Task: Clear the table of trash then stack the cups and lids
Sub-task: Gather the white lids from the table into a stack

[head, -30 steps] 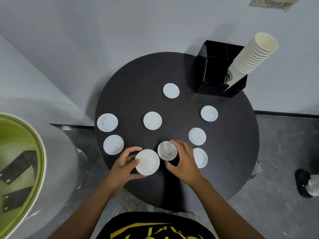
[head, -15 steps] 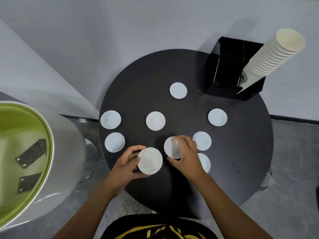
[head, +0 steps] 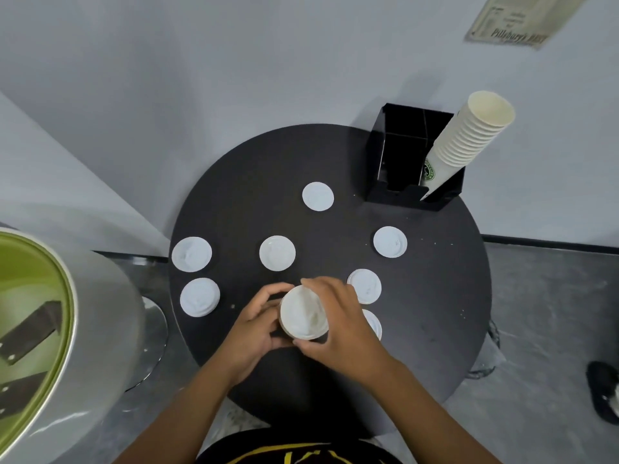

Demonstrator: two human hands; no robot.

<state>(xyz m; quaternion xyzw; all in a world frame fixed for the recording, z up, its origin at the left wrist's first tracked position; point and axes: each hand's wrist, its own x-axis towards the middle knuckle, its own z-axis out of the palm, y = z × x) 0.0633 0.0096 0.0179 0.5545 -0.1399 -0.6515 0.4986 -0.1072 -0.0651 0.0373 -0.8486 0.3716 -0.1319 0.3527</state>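
Head view shows both hands meeting over the near part of the round matte-black table (head: 435, 296): left hand (head: 254, 324) and right hand (head: 338, 326) each curl round a small stack of white plastic lids (head: 303, 313). Seven more disc-shaped lids lie scattered flat, and ribbed paper cups (head: 469, 142) lean nested in a black box holder (head: 395, 152).

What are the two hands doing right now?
Left hand: fingers curled round the white round plastic lids, gripping them from the left.
Right hand: fingers and thumb curled round the same lids, gripping from the right.
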